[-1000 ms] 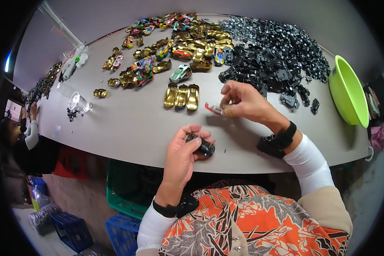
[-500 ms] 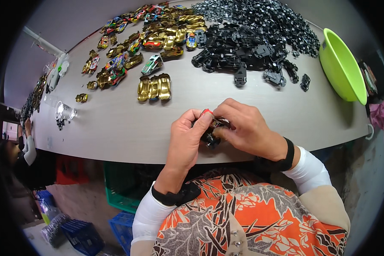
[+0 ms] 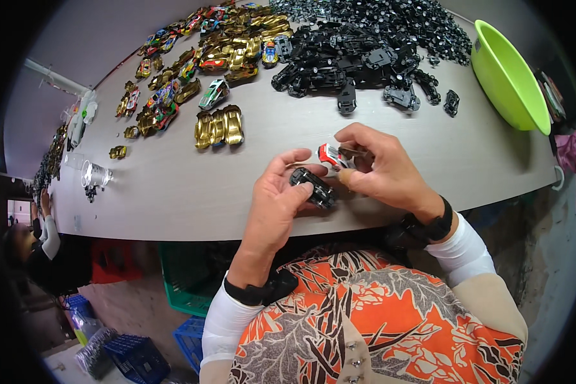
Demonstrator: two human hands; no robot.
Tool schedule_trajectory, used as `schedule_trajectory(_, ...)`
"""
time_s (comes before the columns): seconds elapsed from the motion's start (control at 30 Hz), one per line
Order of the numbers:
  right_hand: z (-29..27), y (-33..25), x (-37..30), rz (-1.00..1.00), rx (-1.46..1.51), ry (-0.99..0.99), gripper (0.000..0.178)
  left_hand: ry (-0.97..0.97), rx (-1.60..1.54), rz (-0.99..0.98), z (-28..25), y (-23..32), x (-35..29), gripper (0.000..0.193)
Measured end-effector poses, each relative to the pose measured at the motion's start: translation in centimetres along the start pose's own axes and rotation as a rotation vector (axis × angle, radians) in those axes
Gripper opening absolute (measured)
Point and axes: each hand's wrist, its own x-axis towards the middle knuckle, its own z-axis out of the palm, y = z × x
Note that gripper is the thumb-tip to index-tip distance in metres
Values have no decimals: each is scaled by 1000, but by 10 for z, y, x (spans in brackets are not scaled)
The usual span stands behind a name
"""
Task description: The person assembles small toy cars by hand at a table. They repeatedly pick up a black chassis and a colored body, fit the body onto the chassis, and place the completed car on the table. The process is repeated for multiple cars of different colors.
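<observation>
Between the thumb and fingers of my left hand point(image 3: 276, 192) is a black toy car chassis point(image 3: 313, 187) with its wheels showing. Just to its right, my right hand point(image 3: 385, 161) grips a red and white toy car body point(image 3: 330, 155) by its end. The two pieces are apart, close together above the near part of the table. Beyond my hands lies a pile of black chassis point(image 3: 347, 95). A row of gold car shells point(image 3: 219, 127) rests to the left, with a green and white car body point(image 3: 214, 94) behind it.
Gold and coloured car bodies point(image 3: 173, 89) spread over the far left. Small wheel parts point(image 3: 390, 22) heap at the back. A lime-green basin point(image 3: 512, 83) leans at the right. A clear cup point(image 3: 96, 174) lies at left. Another person's hand point(image 3: 45, 201) is at the far left edge.
My hands have moved apart. The red and white body is now in my right hand, separate from the black chassis in my left. The whole view has shifted slightly.
</observation>
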Motion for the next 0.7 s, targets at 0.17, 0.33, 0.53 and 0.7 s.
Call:
schedule_trajectory(0.17,-2,-7,-7,-495,-507,-6,32,-20,-63,-78,-10,0,0,25)
schedule_trajectory(0.33,10,-5,-4,-606,-449,53,29,-98,-133,-191,-3,3,-3,19)
schedule_trajectory(0.53,6,-7,-15,199,397,93,26,17,231,139,6,-2,-5,10)
schedule_trajectory(0.7,14,-7,-14,289,640,69,29,15,684,428,17,-5,-9,15)
